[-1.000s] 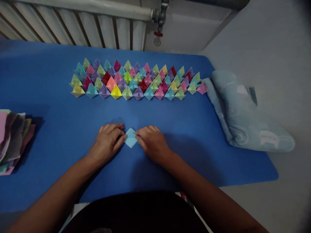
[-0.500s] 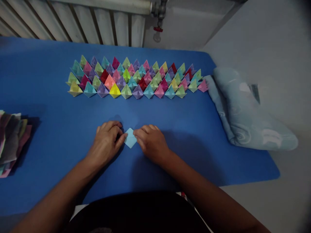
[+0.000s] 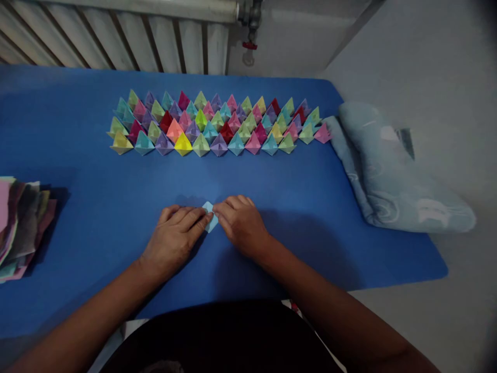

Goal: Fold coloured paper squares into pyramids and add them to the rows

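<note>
A small light-blue folded paper (image 3: 210,226) lies on the blue surface between my two hands, one corner pointing away from me. My left hand (image 3: 176,230) reaches over it from the left, fingers together and fingertips pressing on the paper's left half. On the other side, my right hand (image 3: 243,223) has its thumb and forefinger pinched at the paper's right corner. Much of the paper is hidden under the fingers. Beyond the hands stand several rows of folded paper boats (image 3: 219,146) in many colours.
A stack of coloured paper sheets (image 3: 27,228) lies at the left edge. On the right rests a folded grey-blue blanket (image 3: 388,181) against the wall. A white radiator (image 3: 155,44) with a red-handled valve (image 3: 249,45) runs behind the blue table surface (image 3: 128,181).
My left hand has moved right and flattened over the paper, covering more of it. My right hand stays at the right corner. The whole view has shifted slightly.
</note>
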A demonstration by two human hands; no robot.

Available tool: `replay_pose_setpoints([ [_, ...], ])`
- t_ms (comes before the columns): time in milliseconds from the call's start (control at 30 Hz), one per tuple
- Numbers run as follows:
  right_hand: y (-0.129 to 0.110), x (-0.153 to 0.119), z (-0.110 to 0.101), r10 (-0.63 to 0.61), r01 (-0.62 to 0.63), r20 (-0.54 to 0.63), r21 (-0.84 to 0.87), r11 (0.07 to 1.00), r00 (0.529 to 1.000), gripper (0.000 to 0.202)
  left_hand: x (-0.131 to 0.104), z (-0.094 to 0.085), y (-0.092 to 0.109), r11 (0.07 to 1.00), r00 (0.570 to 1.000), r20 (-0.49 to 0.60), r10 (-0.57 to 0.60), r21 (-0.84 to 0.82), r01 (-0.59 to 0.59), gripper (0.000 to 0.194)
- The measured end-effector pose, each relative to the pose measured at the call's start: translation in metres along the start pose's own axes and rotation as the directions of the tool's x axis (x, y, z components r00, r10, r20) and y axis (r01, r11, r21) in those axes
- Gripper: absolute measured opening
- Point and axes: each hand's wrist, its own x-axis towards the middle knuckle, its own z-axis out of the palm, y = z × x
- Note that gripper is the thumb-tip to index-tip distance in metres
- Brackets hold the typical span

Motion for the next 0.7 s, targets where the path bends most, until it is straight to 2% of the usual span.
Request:
replay_pose_setpoints([
  [233,0.011,-0.024,-0.003,-0.092,0.088,-0.030,-0.097,0.991,0.995,0.037,-0.017,-0.008,0.013,0.996,0.996,0.044,-0.072,0.047,0.070,0.045],
  [333,0.014,-0.028,-0.005,-0.108,0.106,-0.032,-0.063,0.992,0.994,0.035,-0.012,-0.012,0.018,0.987,0.993,0.053,-0.106,0.127,0.099,0.042],
  [433,0.016,-0.028,-0.006,-0.125,0.124,-0.045,-0.030,0.992,0.991,0.034,0.013,-0.016,0.013,0.983,0.985,0.118,-0.124,0.150,0.106,0.030],
  [533,0.016,-0.026,-0.006,-0.134,0.133,-0.054,-0.029,0.991,0.990,0.033,0.051,-0.019,-0.006,0.998,0.961,0.270,-0.065,0.032,0.058,0.019],
  [600,0.017,-0.026,-0.004,-0.128,0.126,-0.053,-0.032,0.991,0.990,0.033,0.073,-0.020,-0.022,0.993,0.917,0.397,-0.019,-0.102,0.065,0.014],
  [700,0.017,-0.027,-0.002,-0.120,0.119,-0.067,-0.015,0.993,0.991,0.032,0.095,-0.020,-0.039,0.988,0.836,0.549,0.003,-0.132,0.083,0.021],
])
